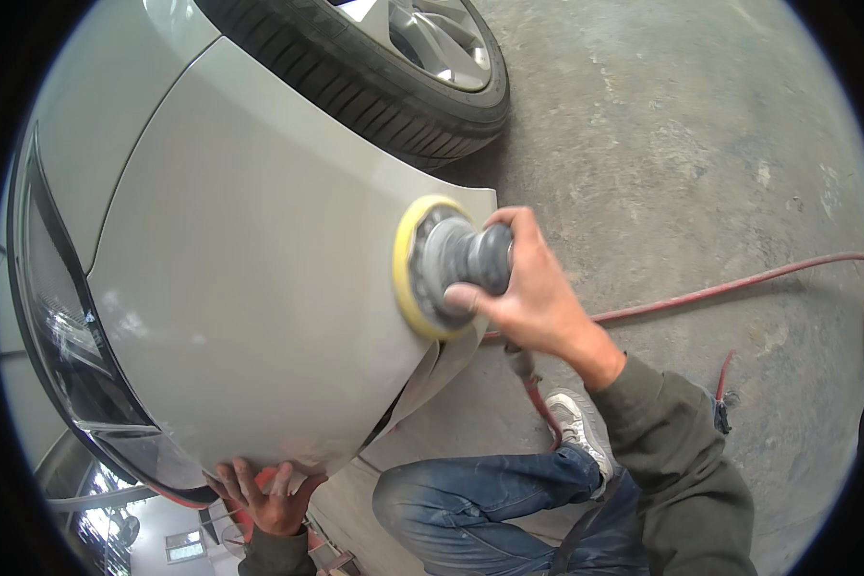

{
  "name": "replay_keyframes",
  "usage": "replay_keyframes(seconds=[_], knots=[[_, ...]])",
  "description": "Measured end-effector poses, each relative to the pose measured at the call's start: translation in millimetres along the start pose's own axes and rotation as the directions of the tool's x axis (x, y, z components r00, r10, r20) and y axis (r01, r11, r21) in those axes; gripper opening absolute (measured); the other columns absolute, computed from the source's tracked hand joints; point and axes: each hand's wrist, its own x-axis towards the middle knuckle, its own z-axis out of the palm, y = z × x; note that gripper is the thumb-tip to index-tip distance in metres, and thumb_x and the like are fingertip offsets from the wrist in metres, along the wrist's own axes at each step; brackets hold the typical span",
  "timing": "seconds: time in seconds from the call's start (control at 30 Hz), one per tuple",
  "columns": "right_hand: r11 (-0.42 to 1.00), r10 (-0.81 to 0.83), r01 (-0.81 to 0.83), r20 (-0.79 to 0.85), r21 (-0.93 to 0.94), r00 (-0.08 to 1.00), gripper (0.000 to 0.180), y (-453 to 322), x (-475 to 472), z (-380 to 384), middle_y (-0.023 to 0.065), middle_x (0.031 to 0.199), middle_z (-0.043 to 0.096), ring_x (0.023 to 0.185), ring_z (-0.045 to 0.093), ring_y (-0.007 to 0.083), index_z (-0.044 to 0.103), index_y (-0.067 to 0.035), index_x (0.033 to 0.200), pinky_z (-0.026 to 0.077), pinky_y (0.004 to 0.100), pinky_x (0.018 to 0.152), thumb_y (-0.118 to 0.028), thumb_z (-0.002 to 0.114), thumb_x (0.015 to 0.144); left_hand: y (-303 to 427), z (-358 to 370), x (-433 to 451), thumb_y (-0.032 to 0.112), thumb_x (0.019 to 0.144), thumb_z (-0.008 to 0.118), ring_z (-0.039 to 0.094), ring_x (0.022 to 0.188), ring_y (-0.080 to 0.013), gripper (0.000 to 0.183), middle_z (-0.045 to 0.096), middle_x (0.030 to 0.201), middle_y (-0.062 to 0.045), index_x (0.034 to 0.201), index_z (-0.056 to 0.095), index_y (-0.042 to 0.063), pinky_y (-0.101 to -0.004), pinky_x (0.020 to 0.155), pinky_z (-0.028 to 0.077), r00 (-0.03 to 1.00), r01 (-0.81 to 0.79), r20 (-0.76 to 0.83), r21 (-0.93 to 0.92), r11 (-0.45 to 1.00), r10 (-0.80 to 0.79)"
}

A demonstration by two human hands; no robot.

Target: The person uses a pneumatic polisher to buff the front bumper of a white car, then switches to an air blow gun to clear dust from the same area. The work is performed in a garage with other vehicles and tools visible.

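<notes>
My right hand (540, 288) is wrapped around the grey and black head of a pneumatic orbital sander (450, 252). The sander's yellow-edged round pad lies against the silver-beige car bumper (273, 237), close to its wheel-arch edge. A red air hose (543, 407) leads from the tool's handle end. On the lower corner of the bumper, my left hand (270, 497) rests its spread fingertips on the painted surface and grips no tool. The pad's working face is hidden against the panel.
A headlamp (61, 309) borders the bumper on the left. Above are the tyre (374, 93) and alloy wheel (439, 43). A red hose (727, 288) crosses the concrete floor (691, 165). My bent knee (417, 497) and shoe (576, 425) are below the sander.
</notes>
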Motion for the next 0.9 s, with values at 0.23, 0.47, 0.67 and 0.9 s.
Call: replay_keyframes(seconds=[0.23,0.47,0.67,0.9], knots=[[0.996,0.013,-0.014,0.008,0.086,1.0,0.072,-2,-2,3,0.0225,0.118,0.055,0.109,0.06,0.031,0.042,-0.002,0.126,0.049,0.0428,0.094,-0.027,0.088,0.077,3,-3,8,0.053,0.068,0.09,0.02,0.152,-0.0494,0.088,0.028,0.163,-0.026,0.142,0.051,0.025,-0.0688,0.12,0.013,0.999,-0.041,0.02,-0.012,0.999,0.042],[0.999,-0.034,0.034,0.018,0.022,0.999,0.074,2,3,-1,0.0203,0.113,0.057,0.107,0.06,0.0311,0.041,-0.001,0.127,0.049,0.0416,0.095,-0.029,0.088,0.076,2,-3,8,0.053,0.066,0.091,0.019,0.152,-0.0488,0.085,0.029,0.162,-0.027,0.137,0.055,0.023,-0.0686,0.12,0.014,0.999,-0.046,-0.01,-0.006,0.999,0.046],[0.991,0.132,-0.131,-0.036,0.028,0.991,0.079,43,18,-10,0.0257,0.123,0.052,0.115,0.059,0.0367,0.04,0.004,0.127,0.05,0.0434,0.097,-0.029,0.088,0.075,1,-2,10,0.055,0.068,0.089,0.019,0.152,-0.0497,0.084,0.029,0.162,-0.027,0.137,0.054,0.022,-0.0689,0.119,0.014,0.999,-0.051,0.011,-0.001,0.999,0.051],[0.999,0.045,-0.045,0.019,0.011,0.999,0.074,9,-35,13,0.0205,0.115,0.056,0.109,0.059,0.0312,0.041,-0.001,0.128,0.048,0.0414,0.096,-0.027,0.088,0.076,4,1,9,0.05,0.062,0.093,0.019,0.152,-0.0498,0.092,0.028,0.163,-0.026,0.14,0.054,0.023,-0.0677,0.12,0.013,0.999,-0.039,-0.019,-0.035,0.999,0.038]])
